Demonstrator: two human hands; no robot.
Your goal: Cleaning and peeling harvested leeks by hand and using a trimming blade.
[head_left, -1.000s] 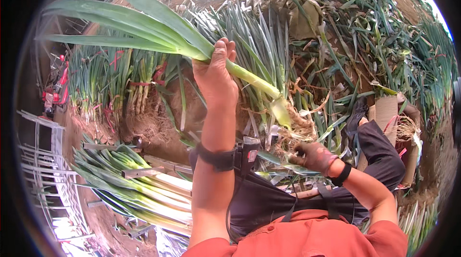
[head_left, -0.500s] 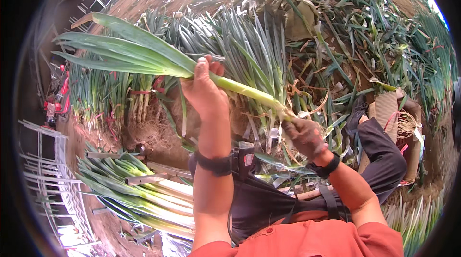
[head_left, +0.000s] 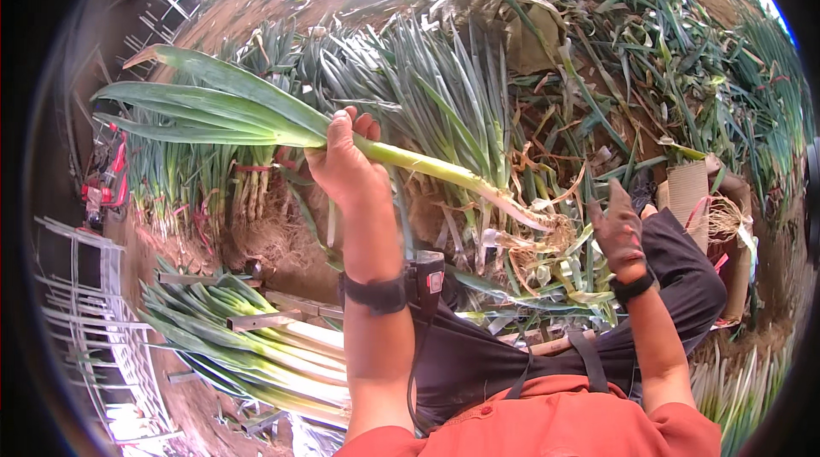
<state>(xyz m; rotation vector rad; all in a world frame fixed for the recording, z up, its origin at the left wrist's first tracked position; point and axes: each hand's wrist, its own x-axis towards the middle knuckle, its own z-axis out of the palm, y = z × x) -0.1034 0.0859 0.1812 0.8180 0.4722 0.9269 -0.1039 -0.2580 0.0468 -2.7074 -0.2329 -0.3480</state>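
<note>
My left hand [head_left: 348, 160] is closed round a large green onion [head_left: 436, 168], gripping it where the pale stalk meets the broad green leaves. The leaves fan out to the left, and the rooted white end points right and slightly down. Off to the right of those roots, my right hand [head_left: 618, 226] is apart from the stalk, its fingers spread with nothing in them. Its fingers look dirty. Beneath the root end lie stripped husks and dry leaves [head_left: 547, 252].
Cleaned green onions [head_left: 290, 346] lie stacked on a metal-barred rack at lower left. Upright bundles [head_left: 248, 162] stand on the soil beyond. Loose leaves [head_left: 666, 55] are heaped at far right. A cardboard box [head_left: 735, 243] sits by my knee; a white metal frame [head_left: 94, 320] stands left.
My right hand has let go of the root end and moved right, its fingers opening. The root end now shows bare. My left hand has shifted slightly left and down with the green onion.
</note>
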